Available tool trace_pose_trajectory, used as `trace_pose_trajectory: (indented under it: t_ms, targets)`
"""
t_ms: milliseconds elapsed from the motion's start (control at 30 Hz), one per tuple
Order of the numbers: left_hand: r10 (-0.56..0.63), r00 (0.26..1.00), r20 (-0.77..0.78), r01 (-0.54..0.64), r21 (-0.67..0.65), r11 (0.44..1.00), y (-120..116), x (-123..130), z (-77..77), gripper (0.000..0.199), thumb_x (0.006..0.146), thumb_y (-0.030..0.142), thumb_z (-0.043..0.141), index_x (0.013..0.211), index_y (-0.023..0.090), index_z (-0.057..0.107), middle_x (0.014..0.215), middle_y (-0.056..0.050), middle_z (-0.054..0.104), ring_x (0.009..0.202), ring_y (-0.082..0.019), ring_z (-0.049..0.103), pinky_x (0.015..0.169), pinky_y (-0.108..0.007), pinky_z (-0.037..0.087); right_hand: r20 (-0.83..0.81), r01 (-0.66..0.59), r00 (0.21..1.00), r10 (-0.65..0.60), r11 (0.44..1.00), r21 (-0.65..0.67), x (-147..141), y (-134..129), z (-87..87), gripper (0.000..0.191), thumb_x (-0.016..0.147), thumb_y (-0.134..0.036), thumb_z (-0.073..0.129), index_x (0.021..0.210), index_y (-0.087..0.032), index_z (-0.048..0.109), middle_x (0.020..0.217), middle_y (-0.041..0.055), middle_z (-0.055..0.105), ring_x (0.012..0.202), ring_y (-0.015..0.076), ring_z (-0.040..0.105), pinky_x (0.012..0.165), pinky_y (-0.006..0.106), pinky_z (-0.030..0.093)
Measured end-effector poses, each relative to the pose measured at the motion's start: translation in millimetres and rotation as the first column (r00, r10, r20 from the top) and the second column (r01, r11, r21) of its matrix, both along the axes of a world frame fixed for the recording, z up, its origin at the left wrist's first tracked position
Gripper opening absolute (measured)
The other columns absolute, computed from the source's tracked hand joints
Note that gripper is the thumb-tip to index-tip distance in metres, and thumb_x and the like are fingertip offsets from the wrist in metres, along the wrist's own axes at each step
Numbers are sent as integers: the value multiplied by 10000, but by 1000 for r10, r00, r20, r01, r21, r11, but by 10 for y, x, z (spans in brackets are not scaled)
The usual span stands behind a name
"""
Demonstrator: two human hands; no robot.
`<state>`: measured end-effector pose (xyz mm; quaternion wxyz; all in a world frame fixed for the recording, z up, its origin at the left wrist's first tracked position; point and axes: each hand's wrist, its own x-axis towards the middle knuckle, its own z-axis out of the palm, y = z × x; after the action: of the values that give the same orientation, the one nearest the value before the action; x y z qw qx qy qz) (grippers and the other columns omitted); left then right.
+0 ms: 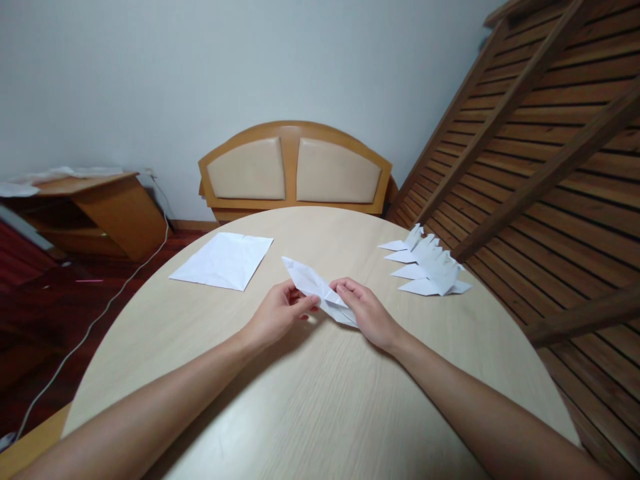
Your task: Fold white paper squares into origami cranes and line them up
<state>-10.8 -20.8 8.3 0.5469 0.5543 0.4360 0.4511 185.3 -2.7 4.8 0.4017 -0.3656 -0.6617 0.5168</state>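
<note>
Above the middle of the round table [320, 413], a folded piece of white paper [306, 277] is held between both hands. My left hand [281, 310] pinches its near left edge between thumb and fingers. My right hand [367, 312] grips the right end, with the fingers curled over the top. The paper is long, with a pointed end toward the far left and several creased layers. Part of its right end is hidden by my right hand. Beyond my left hand lies a flat stack or sheet of white paper [225, 260].
Several folded white paper birds [430, 267] stand in a row at the table's right. A wooden headboard [293, 167] with beige panels is behind the table. Slatted wood [560, 167] leans on the right. A low desk [110, 207] and a white cable [110, 300] are at left.
</note>
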Motion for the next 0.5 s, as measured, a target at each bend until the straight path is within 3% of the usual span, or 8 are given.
trace_pose_trajectory:
  t_ms: [167,300,500]
  targets:
    - [90,996,8,-90,2,996,-44,86,-80,395,767,455,761,963,123,672,914,-117,741,766,-201,684,606,-272,508,79,49,995,-60,989,142,-6,-26,-13,213,907,-398,640,980,-199,647,880,26,686,792,166,625,713,275,501]
    - [131,991,25,-131,15,991,-66,120,-104,430,752,484,775,959,118,683,901,-101,739,739,-183,677,630,-271,521,60,137,986,-154,964,227,-20,-22,-41,123,887,-323,675,882,-200,676,1133,88,716,981,204,681,870,342,525]
    - [167,981,103,-162,-51,985,-80,137,-104,495,707,515,822,984,128,685,927,-92,737,774,-185,688,687,-284,540,148,132,962,-231,863,487,-16,-50,-27,64,892,-214,674,843,-227,714,1124,80,733,1058,221,687,943,382,526]
